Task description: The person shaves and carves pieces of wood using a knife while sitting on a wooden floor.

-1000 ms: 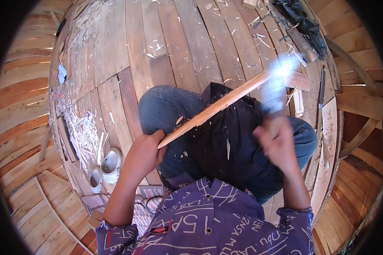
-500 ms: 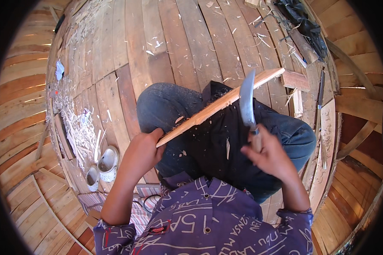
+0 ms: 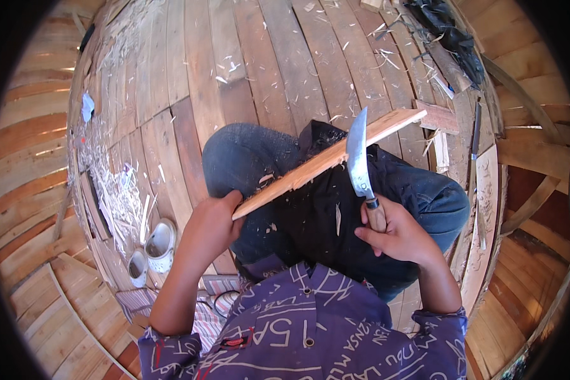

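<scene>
My left hand [image 3: 209,225] grips the near end of a long thin wooden slat [image 3: 326,161] that slants up to the right across my lap. My right hand [image 3: 396,234] is closed around the wooden handle of a curved-blade knife [image 3: 359,161]. The blade stands upright and crosses the slat about two thirds along its length, touching its edge. A dark cloth [image 3: 316,209] covers my knees under the slat, with small shavings on it.
I sit on a plank floor [image 3: 247,69] strewn with wood shavings. A pile of shavings [image 3: 117,190] and a pair of white shoes [image 3: 152,250] lie at my left. Wood offcuts [image 3: 440,117] and dark tools [image 3: 446,31] lie at the right.
The knife came down from a raised, blurred position near the slat's far end and moved along the slat toward me. My left hand holds the slat as before.
</scene>
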Motion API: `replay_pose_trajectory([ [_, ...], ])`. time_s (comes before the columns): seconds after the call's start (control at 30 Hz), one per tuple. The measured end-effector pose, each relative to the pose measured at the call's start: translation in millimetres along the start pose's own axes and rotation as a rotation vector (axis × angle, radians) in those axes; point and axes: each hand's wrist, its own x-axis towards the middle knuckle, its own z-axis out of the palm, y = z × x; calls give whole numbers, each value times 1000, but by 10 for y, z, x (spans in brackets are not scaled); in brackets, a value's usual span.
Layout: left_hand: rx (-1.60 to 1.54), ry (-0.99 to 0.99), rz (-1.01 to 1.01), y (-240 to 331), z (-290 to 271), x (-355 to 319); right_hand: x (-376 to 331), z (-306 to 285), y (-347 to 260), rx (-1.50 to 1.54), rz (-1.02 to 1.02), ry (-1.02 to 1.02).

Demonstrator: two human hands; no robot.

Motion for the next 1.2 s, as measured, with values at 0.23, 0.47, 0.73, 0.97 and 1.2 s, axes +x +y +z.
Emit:
replay_pose_trajectory([
  [0.23,-30,12,27,14,14,29,19,-78,144,-183,-323,192],
  [0.47,-57,9,7,4,25,24,-48,-179,36,-365,-385,31],
  [0.73,-94,-17,19,-8,44,21,-51,-104,138,-405,-351,38],
  [0.97,-159,56,36,-64,46,-152,-340,-410,243,413,-416,728],
  [1.2,-718,-240,10,373,-56,-121,-544,-285,683,445,-416,584],
])
